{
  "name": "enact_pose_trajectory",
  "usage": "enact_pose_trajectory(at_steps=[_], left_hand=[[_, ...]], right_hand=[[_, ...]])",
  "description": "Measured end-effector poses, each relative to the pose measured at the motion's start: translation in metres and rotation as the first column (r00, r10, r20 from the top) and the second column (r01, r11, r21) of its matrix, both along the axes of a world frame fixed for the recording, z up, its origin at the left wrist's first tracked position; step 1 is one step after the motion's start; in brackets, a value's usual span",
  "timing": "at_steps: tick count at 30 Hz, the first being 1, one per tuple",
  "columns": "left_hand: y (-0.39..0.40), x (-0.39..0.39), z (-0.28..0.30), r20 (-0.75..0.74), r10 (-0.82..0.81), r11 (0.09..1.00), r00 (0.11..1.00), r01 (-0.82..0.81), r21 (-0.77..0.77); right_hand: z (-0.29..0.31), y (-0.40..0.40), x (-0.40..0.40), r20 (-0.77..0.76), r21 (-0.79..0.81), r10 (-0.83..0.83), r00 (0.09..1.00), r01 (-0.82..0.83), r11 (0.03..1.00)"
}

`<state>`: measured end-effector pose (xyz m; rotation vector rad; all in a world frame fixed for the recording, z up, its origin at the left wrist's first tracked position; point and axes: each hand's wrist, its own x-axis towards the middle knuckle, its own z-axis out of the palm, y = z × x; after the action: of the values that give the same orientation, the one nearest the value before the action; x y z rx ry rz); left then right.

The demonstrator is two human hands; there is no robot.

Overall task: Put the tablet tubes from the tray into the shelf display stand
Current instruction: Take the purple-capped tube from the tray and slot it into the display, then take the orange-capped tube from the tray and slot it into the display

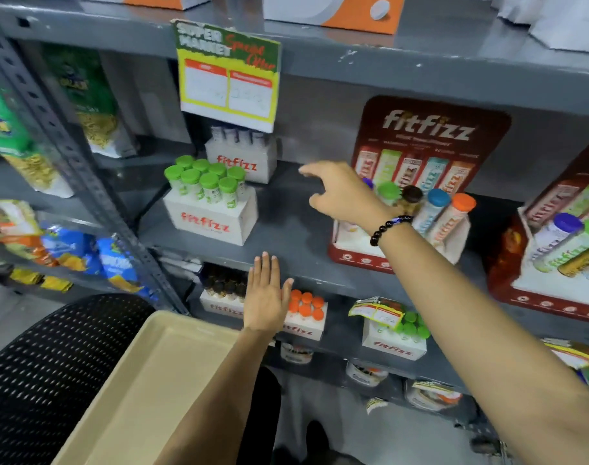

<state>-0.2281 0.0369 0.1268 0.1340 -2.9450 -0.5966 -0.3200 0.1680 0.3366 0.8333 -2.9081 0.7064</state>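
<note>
While my right hand [343,193] reaches with fingers loose and spread, gripping nothing, it hovers just before the red display stand [400,236], where tablet tubes [445,216] stand upright. My left hand [266,297] is flat, fingers extended, empty, above the beige tray [145,391].

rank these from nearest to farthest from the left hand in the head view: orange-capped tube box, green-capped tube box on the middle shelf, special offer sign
From the left hand:
1. Orange-capped tube box, on the lower shelf, right beside the hand at its thumb side.
2. Green-capped tube box, on the middle shelf, above and left of the hand.
3. Special offer sign, hanging from the upper shelf edge, well above.
</note>
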Motion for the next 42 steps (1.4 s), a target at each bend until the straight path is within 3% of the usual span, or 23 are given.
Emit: enact_pose_trajectory(at_steps=[2, 7, 10, 15, 20, 23, 26, 37, 39, 42], left_hand=[[-0.011, 0.031, -0.005, 0.011, 0.077, 0.997, 0.997, -0.077, 0.024], [-0.03, 0.109, -0.02, 0.166, 0.324, 0.943, 0.932, -0.332, 0.022], [-0.03, 0.151, -0.04, 0.27, 0.467, 0.87, 0.842, -0.491, 0.029], [-0.016, 0.203, -0.097, 0.394, 0.614, 0.736, 0.684, -0.677, 0.029], [0.0, 0.223, -0.132, 0.459, 0.68, 0.645, 0.572, -0.764, -0.003], [0.004, 0.228, -0.147, 0.48, 0.68, 0.636, 0.554, -0.772, -0.009], [0.007, 0.231, -0.155, 0.511, 0.667, 0.643, 0.542, -0.765, -0.029], [0.008, 0.227, -0.162, 0.474, 0.701, 0.597, 0.533, -0.802, 0.017], [0.008, 0.226, -0.161, 0.468, 0.705, 0.597, 0.532, -0.802, 0.013], [0.009, 0.225, -0.16, 0.459, 0.71, 0.599, 0.534, -0.801, 0.004]], right_hand=[[-0.018, -0.026, 0.011, 0.037, 0.014, 0.115, 0.993, -0.115, 0.993], [-0.086, -0.084, 0.035, 0.31, 0.099, 0.316, 0.897, -0.361, 0.927], [-0.138, -0.115, 0.053, 0.468, 0.17, 0.393, 0.791, -0.517, 0.839], [-0.227, -0.145, 0.085, 0.597, 0.254, 0.498, 0.629, -0.737, 0.626], [-0.297, -0.157, 0.107, 0.626, 0.376, 0.544, 0.559, -0.827, 0.417], [-0.325, -0.159, 0.108, 0.622, 0.457, 0.576, 0.531, -0.843, 0.284], [-0.341, -0.16, 0.105, 0.636, 0.497, 0.565, 0.526, -0.839, 0.222], [-0.35, -0.162, 0.095, 0.664, 0.513, 0.538, 0.519, -0.84, 0.177], [-0.343, -0.162, 0.09, 0.698, 0.469, 0.508, 0.505, -0.858, 0.209], [-0.328, -0.159, 0.084, 0.727, 0.347, 0.488, 0.483, -0.872, 0.347]])
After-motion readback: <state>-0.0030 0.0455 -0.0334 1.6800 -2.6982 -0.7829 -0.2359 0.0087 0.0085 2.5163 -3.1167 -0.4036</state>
